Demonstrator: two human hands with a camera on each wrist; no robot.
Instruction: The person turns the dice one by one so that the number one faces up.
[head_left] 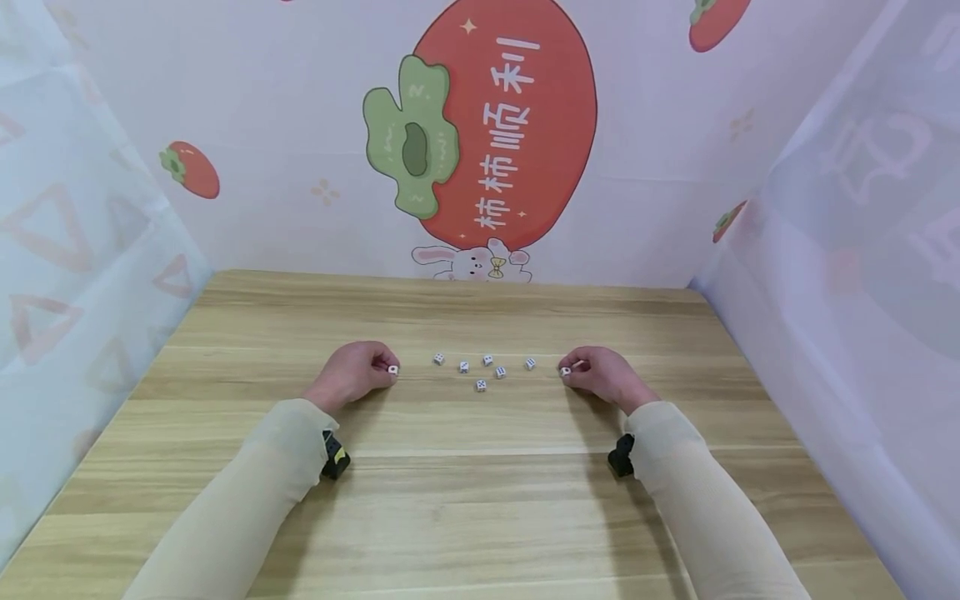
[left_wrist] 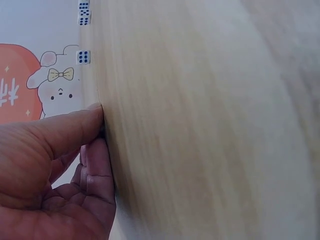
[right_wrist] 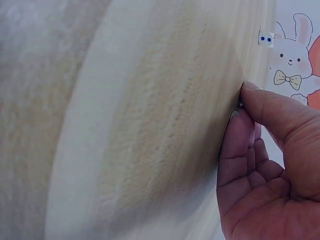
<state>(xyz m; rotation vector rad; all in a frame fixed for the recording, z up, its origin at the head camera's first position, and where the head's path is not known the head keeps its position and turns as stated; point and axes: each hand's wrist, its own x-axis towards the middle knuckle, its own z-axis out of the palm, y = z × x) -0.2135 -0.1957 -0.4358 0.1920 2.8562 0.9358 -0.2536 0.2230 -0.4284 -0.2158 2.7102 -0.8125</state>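
Nearest my head camera, a left sleeve (head_left: 225,508) and a right sleeve (head_left: 712,500) come in from the bottom edge, each with a black wrist camera on its inner side. At the end of the left one I have a small white die, the left die (head_left: 393,369), at the very tips of the left hand (head_left: 358,371), pinched between thumb and fingers on the side facing the middle, with one dark pip in sight. The right die (head_left: 566,372) sits the same way in the right hand (head_left: 602,372), clamped at the fingertips and poking out toward the middle. My wrist views hide both dice almost wholly behind the digits, and I cannot tell whether either one touches the table (head_left: 480,500); the fingertips are right down by the wood.

Between the hands I count six loose dice, all apart from one another. The rightmost die (head_left: 530,363) lies near the right hand's grip, while the leftmost die (head_left: 438,359) is a little farther from the left hand's. The front die (head_left: 481,386) lies closest to me. Beyond the table's far edge I see a backdrop with a printed rabbit (head_left: 472,263) under a big red persimmon (head_left: 540,125)
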